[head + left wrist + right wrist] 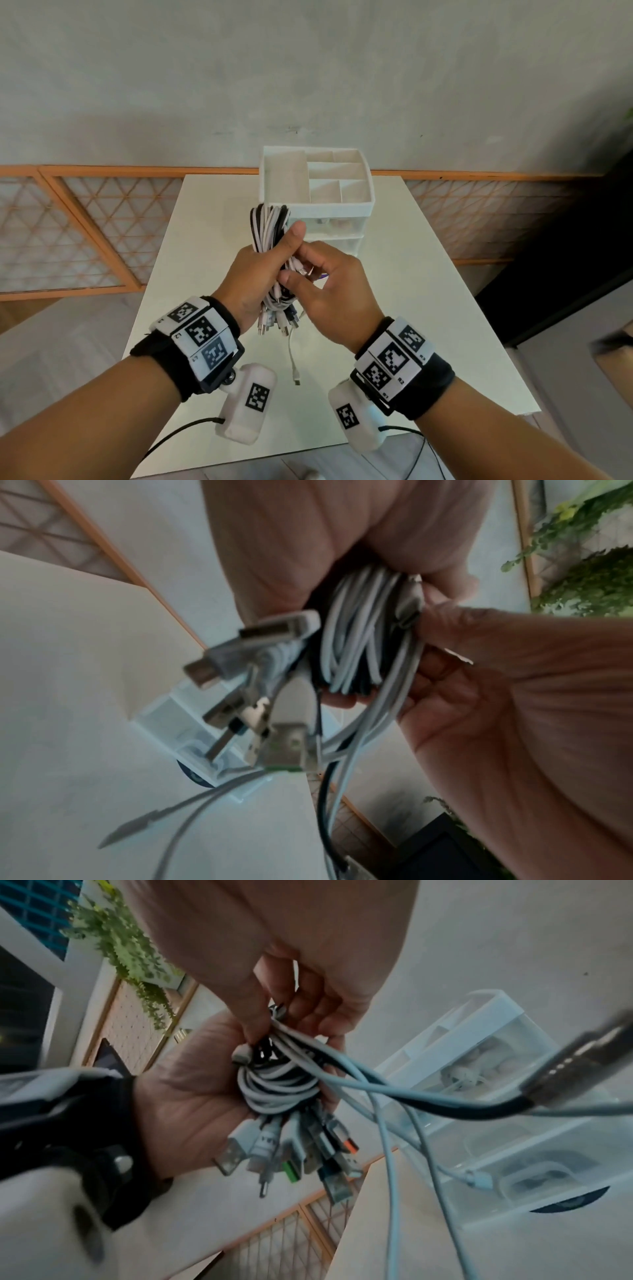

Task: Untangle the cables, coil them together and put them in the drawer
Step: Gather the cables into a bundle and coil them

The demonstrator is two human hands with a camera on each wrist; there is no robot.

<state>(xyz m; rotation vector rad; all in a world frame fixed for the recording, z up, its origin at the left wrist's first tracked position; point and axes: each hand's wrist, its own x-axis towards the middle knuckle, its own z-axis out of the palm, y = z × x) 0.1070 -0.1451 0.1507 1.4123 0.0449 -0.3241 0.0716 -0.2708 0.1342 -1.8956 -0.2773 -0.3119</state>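
In front of the drawer unit [337, 219], the left hand [255, 274] gripped the coiled cables [269, 226]; right hand [329, 291] fingers [310, 253] pinched loose ends.

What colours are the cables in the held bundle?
The cable bundle mixes white and black cables, gripped by the left hand; the head view shows it best.

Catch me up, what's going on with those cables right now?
A person is bundling the cables above the white table. The left hand grips the black and white coil, loops pointing up and plugs hanging below. The right hand pinches loose ends against the coil's middle. One white cable end trails down toward the table. The drawer organizer stands just behind; nothing has gone into it yet, and its drawers look closed.
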